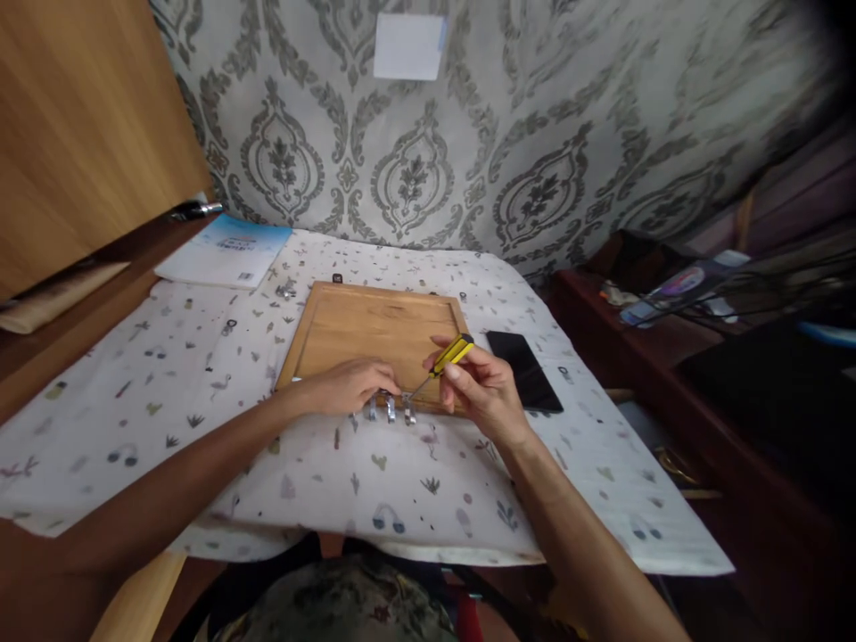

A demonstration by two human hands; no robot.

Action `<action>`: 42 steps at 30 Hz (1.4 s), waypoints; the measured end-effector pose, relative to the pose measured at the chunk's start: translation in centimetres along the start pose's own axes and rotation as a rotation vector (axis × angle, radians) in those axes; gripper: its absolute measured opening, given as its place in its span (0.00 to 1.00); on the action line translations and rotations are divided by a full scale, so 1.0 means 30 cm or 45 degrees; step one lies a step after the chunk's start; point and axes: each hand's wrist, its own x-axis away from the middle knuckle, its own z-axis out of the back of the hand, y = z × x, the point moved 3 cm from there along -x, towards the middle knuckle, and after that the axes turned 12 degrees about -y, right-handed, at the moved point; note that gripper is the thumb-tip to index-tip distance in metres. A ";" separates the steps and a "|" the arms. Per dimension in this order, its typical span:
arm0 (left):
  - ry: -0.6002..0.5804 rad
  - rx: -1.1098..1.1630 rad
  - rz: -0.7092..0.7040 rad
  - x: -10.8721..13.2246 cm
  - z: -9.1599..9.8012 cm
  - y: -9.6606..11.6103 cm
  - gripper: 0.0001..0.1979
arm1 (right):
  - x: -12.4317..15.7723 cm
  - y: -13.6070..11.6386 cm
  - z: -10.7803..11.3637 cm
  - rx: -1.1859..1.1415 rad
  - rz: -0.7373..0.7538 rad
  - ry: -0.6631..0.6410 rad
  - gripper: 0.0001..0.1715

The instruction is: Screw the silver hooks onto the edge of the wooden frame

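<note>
A flat wooden panel with a raised frame (374, 316) lies on the cloth-covered table. Along its near edge sit several small shiny metal clips (390, 408). My right hand (485, 388) grips a yellow and black screwdriver (451, 355), its thin shaft slanting down and left so the tip meets the panel's near edge by the rightmost clip. My left hand (351, 385) rests on the panel's near edge, fingers bent together beside the clips; whether a small part is pinched in its fingertips I cannot make out.
A black tablet or phone (525, 370) lies right of the panel. Small metal pieces (286, 290) lie to its left, and a blue and white booklet (224, 252) is at the back left. A dark red shelf (615, 339) with a bottle and cables stands right.
</note>
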 end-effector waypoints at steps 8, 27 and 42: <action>0.030 -0.011 -0.021 0.003 0.008 0.008 0.22 | 0.004 0.001 -0.025 0.158 0.039 0.193 0.20; 0.033 0.080 0.044 0.012 -0.004 0.014 0.20 | 0.013 0.035 -0.036 0.244 -0.168 0.031 0.23; 0.530 0.374 -0.023 -0.080 0.169 0.312 0.14 | 0.011 0.071 -0.033 0.196 -0.079 -0.029 0.24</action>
